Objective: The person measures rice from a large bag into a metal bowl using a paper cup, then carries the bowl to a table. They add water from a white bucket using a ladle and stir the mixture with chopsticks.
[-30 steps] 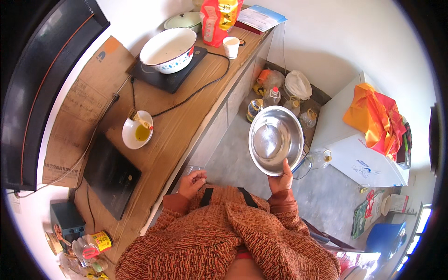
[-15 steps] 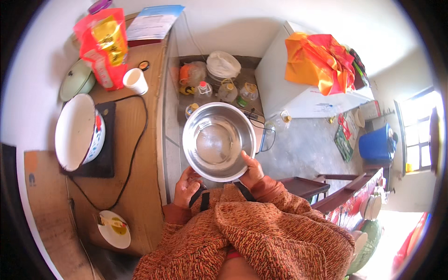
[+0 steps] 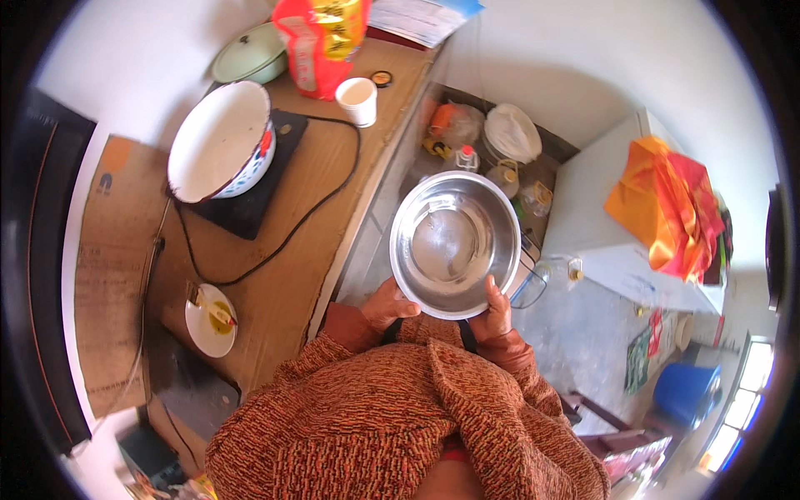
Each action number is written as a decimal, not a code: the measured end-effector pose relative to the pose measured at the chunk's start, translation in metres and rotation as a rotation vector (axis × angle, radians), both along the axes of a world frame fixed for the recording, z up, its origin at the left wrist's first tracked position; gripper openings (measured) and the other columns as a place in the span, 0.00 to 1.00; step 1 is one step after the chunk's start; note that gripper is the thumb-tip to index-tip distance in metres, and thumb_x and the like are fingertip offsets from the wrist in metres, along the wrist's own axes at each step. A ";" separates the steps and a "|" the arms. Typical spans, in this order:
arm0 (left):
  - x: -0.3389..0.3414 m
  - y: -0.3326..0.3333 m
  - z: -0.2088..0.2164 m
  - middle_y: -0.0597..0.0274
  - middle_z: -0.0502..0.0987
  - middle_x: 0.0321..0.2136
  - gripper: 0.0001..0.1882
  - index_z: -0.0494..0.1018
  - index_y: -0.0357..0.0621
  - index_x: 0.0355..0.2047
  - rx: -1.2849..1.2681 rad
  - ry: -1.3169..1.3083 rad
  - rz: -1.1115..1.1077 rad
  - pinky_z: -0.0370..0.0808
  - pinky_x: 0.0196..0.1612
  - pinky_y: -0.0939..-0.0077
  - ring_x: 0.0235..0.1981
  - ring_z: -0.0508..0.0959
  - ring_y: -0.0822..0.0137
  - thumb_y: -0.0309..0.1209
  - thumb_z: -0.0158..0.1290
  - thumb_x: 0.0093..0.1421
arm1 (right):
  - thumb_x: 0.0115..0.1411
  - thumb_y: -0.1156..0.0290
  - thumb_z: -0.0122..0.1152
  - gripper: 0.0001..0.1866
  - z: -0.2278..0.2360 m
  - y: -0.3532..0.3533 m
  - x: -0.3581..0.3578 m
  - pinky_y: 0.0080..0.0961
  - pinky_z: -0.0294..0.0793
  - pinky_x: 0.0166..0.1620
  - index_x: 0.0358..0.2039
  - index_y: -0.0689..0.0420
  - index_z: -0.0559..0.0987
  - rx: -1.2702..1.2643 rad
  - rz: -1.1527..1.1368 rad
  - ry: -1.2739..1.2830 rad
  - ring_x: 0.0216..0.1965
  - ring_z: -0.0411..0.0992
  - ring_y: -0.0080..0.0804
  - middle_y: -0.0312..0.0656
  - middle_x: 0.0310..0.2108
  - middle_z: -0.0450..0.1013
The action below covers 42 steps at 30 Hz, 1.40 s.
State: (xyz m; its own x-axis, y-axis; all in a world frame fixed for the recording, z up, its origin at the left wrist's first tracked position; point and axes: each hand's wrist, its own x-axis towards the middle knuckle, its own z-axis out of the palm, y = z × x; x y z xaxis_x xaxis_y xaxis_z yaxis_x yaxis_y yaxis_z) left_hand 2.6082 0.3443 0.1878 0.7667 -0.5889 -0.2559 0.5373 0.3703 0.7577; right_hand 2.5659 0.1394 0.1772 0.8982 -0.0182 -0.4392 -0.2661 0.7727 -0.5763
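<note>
Fisheye view, worn on the head, looking steeply down.
Close above the coat (image 3: 350, 408) at six o'clock, it centres near the bowl (image 3: 450, 242), counter (image 3: 296, 279) at nine, window (image 3: 744, 408) at four.

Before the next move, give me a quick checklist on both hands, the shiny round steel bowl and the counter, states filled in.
1. Right bare hand gripping the shiny round steel bowl: ok, at its lower-right rim.
2. Left bare hand gripping it too: cannot tell; it is at the lower-left rim, contact partly hidden.
3. Steel bowl free of clear liquid: cannot tell, reflections.
4. White enamel basin with painted pattern, seated on flat black hotplate: ok.
5. Small white bowl with yellow liquid, back from the brown countertop's front edge: ok.
6. Countertop free of loose black cable: not ok, it loops across.
</note>
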 end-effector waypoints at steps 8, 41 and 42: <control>-0.014 0.041 0.012 0.53 0.66 0.48 0.40 0.55 0.36 0.56 0.005 -0.013 0.363 0.61 0.55 0.66 0.51 0.66 0.62 0.36 0.58 0.43 | 0.47 0.51 0.65 0.44 0.004 0.038 0.024 0.35 0.60 0.54 0.57 0.62 0.57 -0.154 0.356 -0.065 0.52 0.62 0.37 0.45 0.51 0.62; -0.089 0.111 -0.032 0.52 0.70 0.47 0.31 0.65 0.34 0.49 -0.080 0.391 1.291 0.68 0.51 0.58 0.47 0.71 0.54 0.33 0.55 0.43 | 0.39 0.77 0.69 0.38 -0.029 0.064 0.334 0.22 0.70 0.38 0.54 0.55 0.65 -1.245 0.573 -0.548 0.36 0.67 0.25 0.38 0.37 0.68; -0.098 0.107 -0.046 0.52 0.70 0.47 0.31 0.65 0.34 0.49 -0.094 0.386 1.335 0.69 0.50 0.57 0.47 0.71 0.53 0.32 0.55 0.42 | 0.39 0.77 0.69 0.38 -0.026 0.065 0.340 0.22 0.70 0.38 0.54 0.55 0.65 -1.297 0.588 -0.586 0.36 0.66 0.25 0.38 0.37 0.68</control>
State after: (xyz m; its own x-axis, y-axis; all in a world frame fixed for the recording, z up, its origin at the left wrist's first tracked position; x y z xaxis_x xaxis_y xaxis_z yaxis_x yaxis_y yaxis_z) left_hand 2.5100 0.4517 0.1422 0.6472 0.4969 -0.5782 -0.0914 0.8035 0.5882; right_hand 2.9060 0.2039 0.1509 0.9503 0.3113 0.0038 0.1528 -0.4557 -0.8769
